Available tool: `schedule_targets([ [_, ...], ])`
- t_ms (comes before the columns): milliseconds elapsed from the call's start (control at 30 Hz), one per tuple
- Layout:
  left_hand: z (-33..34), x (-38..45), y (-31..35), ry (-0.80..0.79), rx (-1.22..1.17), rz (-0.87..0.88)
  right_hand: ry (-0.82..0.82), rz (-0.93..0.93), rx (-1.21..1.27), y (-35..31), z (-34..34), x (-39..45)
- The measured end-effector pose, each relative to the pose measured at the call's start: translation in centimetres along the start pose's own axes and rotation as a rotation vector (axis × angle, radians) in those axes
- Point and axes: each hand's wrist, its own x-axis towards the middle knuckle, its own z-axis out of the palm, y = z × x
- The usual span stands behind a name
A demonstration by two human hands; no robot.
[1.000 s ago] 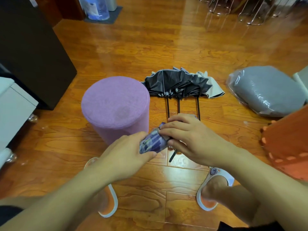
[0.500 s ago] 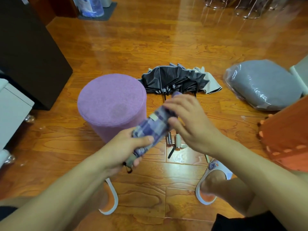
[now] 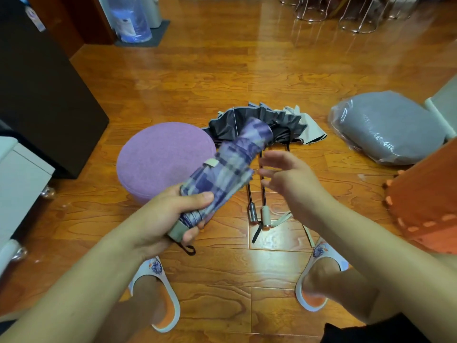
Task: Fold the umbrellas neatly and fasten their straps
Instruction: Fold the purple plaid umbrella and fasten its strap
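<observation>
My left hand [image 3: 163, 219] grips the plaid umbrella [image 3: 227, 169] near its handle, raised over the floor, right hand [image 3: 291, 179] open and off it, so the rolled canopy could loosen if its strap isn't fastened properly.

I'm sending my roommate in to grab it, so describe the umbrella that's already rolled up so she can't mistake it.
Start at the round purple stool on the wooden floor. Just right of it, the left hand grips a purple plaid umbrella by its handle end, tip pointing away. Unlike the dark umbrellas lying loose on the floor behind it, it is rolled into a tight bundle.
</observation>
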Motion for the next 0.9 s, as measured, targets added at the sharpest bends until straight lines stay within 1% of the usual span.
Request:
schedule_targets([
  [33, 0.2, -0.1, 0.0, 0.031, 0.101, 0.01, 0.147, -0.134, -0.017, -0.3, -0.2, -0.1],
  [67, 0.3, -0.1, -0.2, 0.065, 0.167, 0.003, 0.246, -0.342, -0.142, -0.7, -0.5, -0.1],
  [100, 0.5, -0.1, -0.3, 0.086, 0.203, -0.016, 0.241, -0.587, -0.351, -1.0, -0.8, -0.3],
  [133, 0.6, -0.2, -0.5, 0.087, 0.227, -0.031, 0.142, -0.831, -0.582, -1.1, -1.0, -0.5],
  [167, 0.8, -0.2, -0.5, 0.07, 0.247, -0.038, -0.026, -1.028, -0.776, -0.9, -1.0, -0.6],
  [200, 0.8, -0.2, -0.5, 0.046, 0.27, -0.033, -0.188, -1.14, -0.929, -0.5, -0.8, -0.5],
  [233, 0.8, -0.3, -0.5, 0.027, 0.297, -0.022, -0.298, -1.173, -1.04, -0.2, -0.5, -0.4],
  [267, 0.9, -0.3, -0.4, 0.017, 0.337, -0.005, -0.355, -1.171, -1.113, 0.2, -0.2, -0.3],
  [333, 1.4, -0.5, -0.3, 0.065, 0.518, 0.073, -0.368, -1.148, -1.183, 0.6, -0.1, -0.2],
  [400, 1.6, -0.8, -0.7, 0.171, 0.764, 0.159, -0.374, -1.145, -1.219, 0.4, -0.2, -0.3],
  [500, 1.9, -1.1, -1.6, 0.292, 0.955, 0.197, -0.399, -1.132, -1.292, 0.5, -0.1, -0.6],
  [567, 2.1, -1.3, -2.1, 0.329, 1.055, 0.218, -0.399, -1.106, -1.339, 0.8, 0.1, -0.6],
  [633, 2.1, -1.4, -2.4, 0.314, 1.142, 0.271, -0.407, -1.105, -1.372, 1.0, 0.1, -0.7],
  [700, 1.8, -1.3, -2.3, 0.222, 1.167, 0.298, -0.402, -1.115, -1.363, 1.2, 0.1, -0.7],
  [733, 1.6, -1.0, -2.3, 0.18, 1.118, 0.298, -0.398, -1.12, -1.346, 1.3, 0.2, -0.6],
  [767, 1.5, -0.7, -2.4, 0.15, 0.994, 0.288, -0.389, -1.128, -1.33, 1.3, 0.2, -0.5],
  [833, 1.7, -0.1, -2.2, 0.133, 0.64, 0.201, -0.319, -1.141, -1.289, 1.1, 0.1, -0.2],
  [867, 1.9, 0.0, -2.1, 0.132, 0.424, 0.146, -0.237, -1.14, -1.235, 0.8, -0.1, -0.1],
  [900, 2.0, 0.1, -1.6, 0.137, 0.207, 0.092, -0.116, -1.122, -1.134, 0.5, -0.3, 0.0],
])
